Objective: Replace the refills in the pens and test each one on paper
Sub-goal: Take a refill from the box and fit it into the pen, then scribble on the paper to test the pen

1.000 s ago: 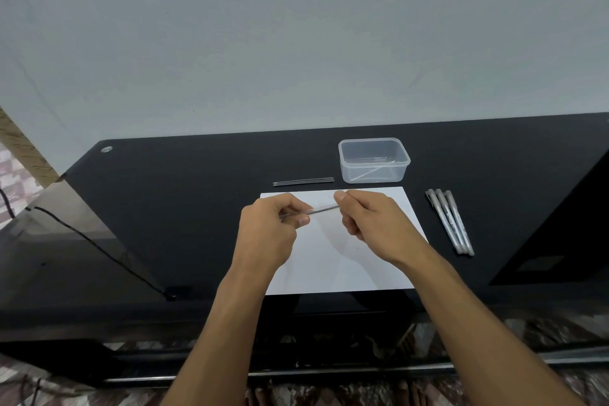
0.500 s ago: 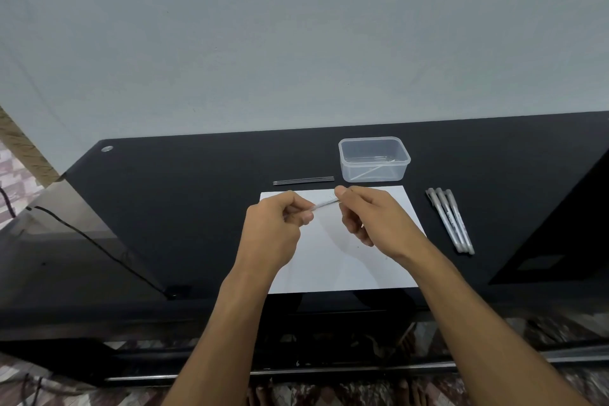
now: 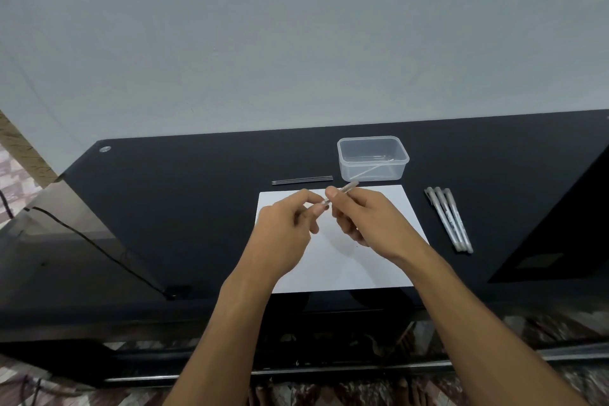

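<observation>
Head view, the only one I've got. I'm looking down on a glossy black table [image 3: 184, 208] pushed against a plain pale wall [image 3: 296, 43], and I'll place everything off the white paper [image 3: 346, 267] lying flat near the table's front edge.

Both hands are up over the paper's far half. My right hand [image 3: 369, 224] is clenched around a clear pen [image 3: 346, 188], thumb and fingers curled on the barrel, with the far end poking out past the paper's far edge toward the box. My left hand [image 3: 283, 234] meets it at the near end, fingertips pinched on the pen's tip right against the right thumb; whether they hold the pen's tip or a refill in it, I cannot tell.

Just beyond the paper's far edge, to the left, a few thin dark refills [image 3: 302, 180] lie together in a row, parallel to that edge. Beyond the far right corner sits a clear plastic box [image 3: 372, 171], lid off, with a thin pale stick lying inside. Right of the paper, three more pens [image 3: 449, 219] lie side by side, touching, angled a little.

Left of the paper the table runs bare to a rounded corner with a small metal stud [image 3: 104, 149]. A dark cable [image 3: 99, 244] crosses the lower glass shelf at the left. Patterned floor [image 3: 19, 386] shows below the front edge, and a tan strip [image 3: 23, 148] climbs the wall at far left.
</observation>
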`<state>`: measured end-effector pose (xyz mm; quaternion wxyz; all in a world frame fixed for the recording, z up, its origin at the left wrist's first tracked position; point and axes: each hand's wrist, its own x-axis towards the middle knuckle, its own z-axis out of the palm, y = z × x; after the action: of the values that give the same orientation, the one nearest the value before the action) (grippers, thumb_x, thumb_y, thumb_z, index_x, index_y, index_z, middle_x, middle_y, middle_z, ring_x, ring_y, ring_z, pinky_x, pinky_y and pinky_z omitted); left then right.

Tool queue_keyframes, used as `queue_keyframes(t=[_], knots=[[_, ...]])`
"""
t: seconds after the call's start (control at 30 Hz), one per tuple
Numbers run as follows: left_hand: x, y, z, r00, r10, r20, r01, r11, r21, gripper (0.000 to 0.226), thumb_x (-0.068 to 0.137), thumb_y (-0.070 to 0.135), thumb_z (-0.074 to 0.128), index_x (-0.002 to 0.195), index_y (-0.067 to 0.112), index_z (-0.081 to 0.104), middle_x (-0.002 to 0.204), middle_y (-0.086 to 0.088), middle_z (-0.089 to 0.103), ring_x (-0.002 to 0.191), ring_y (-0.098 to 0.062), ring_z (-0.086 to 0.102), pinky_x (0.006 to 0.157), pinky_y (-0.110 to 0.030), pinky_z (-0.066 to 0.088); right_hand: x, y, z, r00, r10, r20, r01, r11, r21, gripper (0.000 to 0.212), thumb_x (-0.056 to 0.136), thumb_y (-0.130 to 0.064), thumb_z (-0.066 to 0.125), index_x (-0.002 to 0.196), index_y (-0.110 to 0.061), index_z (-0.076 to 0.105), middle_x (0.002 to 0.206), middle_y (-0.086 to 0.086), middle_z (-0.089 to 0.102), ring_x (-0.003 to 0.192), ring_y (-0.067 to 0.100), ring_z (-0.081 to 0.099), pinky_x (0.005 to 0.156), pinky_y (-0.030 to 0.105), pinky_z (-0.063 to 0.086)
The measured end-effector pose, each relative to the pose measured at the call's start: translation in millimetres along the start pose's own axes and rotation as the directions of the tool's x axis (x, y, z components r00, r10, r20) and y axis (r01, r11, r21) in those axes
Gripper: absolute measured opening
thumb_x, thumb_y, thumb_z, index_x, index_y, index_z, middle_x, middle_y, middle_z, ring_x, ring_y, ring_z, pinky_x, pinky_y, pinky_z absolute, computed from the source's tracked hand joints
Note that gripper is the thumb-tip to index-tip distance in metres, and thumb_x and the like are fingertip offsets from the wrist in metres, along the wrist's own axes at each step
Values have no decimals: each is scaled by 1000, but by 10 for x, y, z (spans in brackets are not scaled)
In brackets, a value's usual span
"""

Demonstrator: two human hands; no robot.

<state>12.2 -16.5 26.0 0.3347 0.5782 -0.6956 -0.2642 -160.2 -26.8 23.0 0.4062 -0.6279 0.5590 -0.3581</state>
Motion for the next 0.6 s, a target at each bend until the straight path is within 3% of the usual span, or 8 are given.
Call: queue_keyframes(t=[0.1, 0.2, 0.33, 0.43, 0.53, 0.6], knots=[[2, 14, 85, 996, 54, 77, -59, 997, 57, 18, 104, 40, 46, 113, 36, 61, 68, 1, 63, 59, -17, 56, 59, -32, 53, 13, 22, 7, 999, 45, -21, -45, 999, 20, 53, 108, -52, 47, 69, -18, 56, 61, -5, 59, 55, 9, 50, 59, 27, 42], [22, -11, 94, 995, 60, 85, -67, 995, 80, 18, 104, 47, 43, 113, 41, 58, 75, -5, 67, 70, -25, 62, 67, -45, 55, 12, 25, -10, 998, 67, 1, -67, 991, 115, 50, 109, -49, 48, 69, -18, 50, 63, 0, 56, 59, 15, 47, 56, 28, 39], [40, -1, 65, 996, 44, 74, -49, 997, 66, 21, 100, 55, 47, 112, 45, 61, 51, 6, 47, 45, -13, 42, 50, -29, 38, 3, 20, -27, 998, 70, 4, -69, 982, 178, 47, 110, -45, 48, 74, -15, 51, 66, 3, 59, 62, 18, 50, 54, 27, 42], [35, -11, 75, 998, 38, 56, -41, 997, 62, 21, 98, 59, 46, 110, 48, 59, 50, 6, 43, 44, -12, 38, 49, -32, 41, 11, 19, -40, 998, 63, 5, -63, 979, 195, 46, 110, -41, 47, 77, -11, 55, 67, 6, 63, 59, 20, 54, 55, 31, 46], [33, -26, 98, 996, -26, 87, 14, 990, 142, 30, 98, 63, 38, 121, 46, 50, 68, 10, 57, 62, -9, 56, 67, -36, 57, 56, 32, -107, 995, 65, -74, -35, 938, 344, 38, 110, -29, 46, 89, -1, 63, 74, 14, 69, 61, 28, 62, 53, 34, 51], [27, -82, 84, 992, -97, 79, 84, 983, 162, 36, 100, 60, 38, 129, 42, 47, 74, 10, 60, 73, -9, 62, 78, -35, 58, 110, 64, -211, 980, 93, -178, -2, 889, 457, 33, 106, -20, 46, 100, 7, 65, 80, 21, 71, 62, 37, 66, 55, 37, 55]])
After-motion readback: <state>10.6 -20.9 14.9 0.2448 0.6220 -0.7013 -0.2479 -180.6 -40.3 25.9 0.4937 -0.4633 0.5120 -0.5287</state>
